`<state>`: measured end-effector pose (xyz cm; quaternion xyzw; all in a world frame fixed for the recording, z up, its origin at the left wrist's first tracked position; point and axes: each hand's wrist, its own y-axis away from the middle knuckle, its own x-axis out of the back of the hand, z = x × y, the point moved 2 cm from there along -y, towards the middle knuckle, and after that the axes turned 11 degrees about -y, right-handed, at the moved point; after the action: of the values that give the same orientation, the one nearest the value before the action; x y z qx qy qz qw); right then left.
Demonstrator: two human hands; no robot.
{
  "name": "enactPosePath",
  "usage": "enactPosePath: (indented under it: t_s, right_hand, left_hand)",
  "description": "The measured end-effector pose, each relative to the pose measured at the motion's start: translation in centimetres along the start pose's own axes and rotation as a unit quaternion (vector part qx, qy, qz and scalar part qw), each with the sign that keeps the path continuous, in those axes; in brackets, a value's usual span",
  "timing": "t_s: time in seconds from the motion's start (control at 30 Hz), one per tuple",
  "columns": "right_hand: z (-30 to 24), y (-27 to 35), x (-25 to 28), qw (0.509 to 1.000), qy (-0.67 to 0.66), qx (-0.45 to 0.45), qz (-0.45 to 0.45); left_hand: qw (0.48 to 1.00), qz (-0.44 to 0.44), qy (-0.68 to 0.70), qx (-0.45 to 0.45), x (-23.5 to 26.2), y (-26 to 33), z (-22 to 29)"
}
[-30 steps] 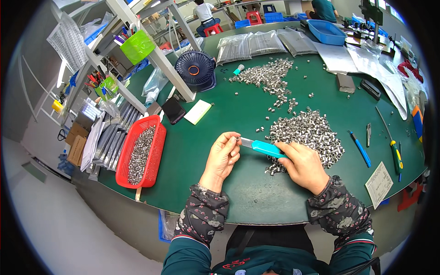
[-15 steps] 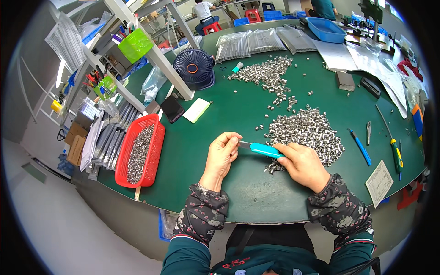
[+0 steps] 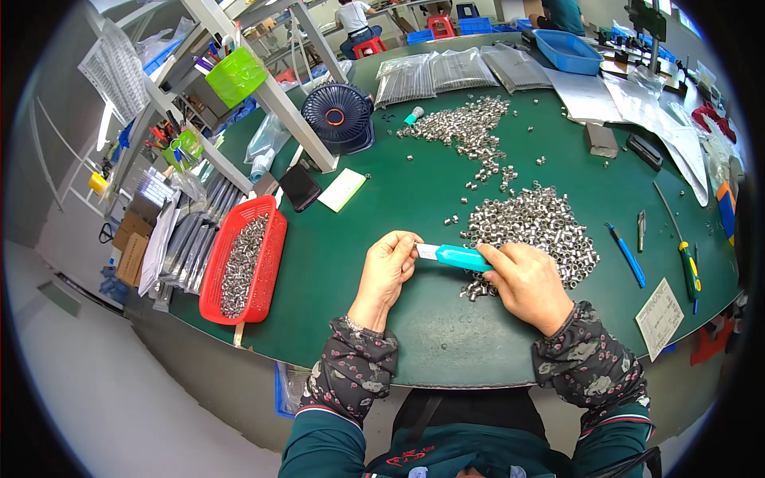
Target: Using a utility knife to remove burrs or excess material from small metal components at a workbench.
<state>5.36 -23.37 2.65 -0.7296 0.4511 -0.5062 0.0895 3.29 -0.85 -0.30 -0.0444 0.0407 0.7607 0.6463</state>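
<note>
In my right hand (image 3: 526,285) is a turquoise-handled utility knife (image 3: 462,258), its fingers wrapped round the rear of the handle. The short metal blade points left and reaches the fingertips of my left hand (image 3: 386,269). There, thumb and forefinger are pinched on a small metal piece, mostly hidden, so its kind cannot be made out. Close behind my right hand lies a big heap of small metal rings (image 3: 530,227). A second, looser spread of the same rings (image 3: 462,131) is farther back on the green table (image 3: 382,191).
A red basket (image 3: 275,263) of metal parts stands at the left, near a phone (image 3: 300,188), a yellow-green notepad (image 3: 343,190) and a dark fan (image 3: 337,118). Right: a blue pen-like tool (image 3: 627,255), a screwdriver (image 3: 688,267), a paper slip (image 3: 660,319). Bagged rods (image 3: 462,72) lie behind.
The knife has turned slightly in my right hand, so its blade shows broader and brighter. My left hand stays nearly where it was, still pinched.
</note>
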Motion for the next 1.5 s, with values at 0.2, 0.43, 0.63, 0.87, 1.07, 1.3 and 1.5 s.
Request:
enactPosePath:
  t_s: [0.2,0.43,0.63,0.87,1.07,1.3,1.5]
  right_hand:
    - [0.0,-0.1,0.1,1.0,0.009,0.021,0.007]
    - [-0.1,-0.4,0.6,0.997,0.038,0.037,0.051]
    - [-1.6,-0.3,0.9,0.996,0.04,0.072,0.041]
    - [-2.6,0.6,-0.1,0.974,0.103,0.175,-0.098]
    - [-2.5,0.9,-0.5,0.978,0.063,0.177,-0.092]
    - [-0.9,-0.6,2.3,0.987,-0.025,0.055,0.147]
    - [-0.4,-0.8,2.1,0.981,-0.035,0.037,0.186]
  left_hand:
    - [1.0,0.009,-0.008,0.025,0.0,0.0,0.2]
    - [0.997,0.011,0.023,0.072,-0.2,0.1,0.0]
    - [0.988,0.056,0.093,0.107,0.4,0.1,0.3]
    - [0.983,0.052,0.14,0.108,1.1,-0.2,0.1]
    - [0.984,0.028,0.152,0.088,1.2,-0.4,0.0]
    - [0.984,0.028,0.156,0.078,0.0,-1.1,0.5]
    - [0.951,0.027,-0.308,0.005,-1.3,-5.7,-0.4]
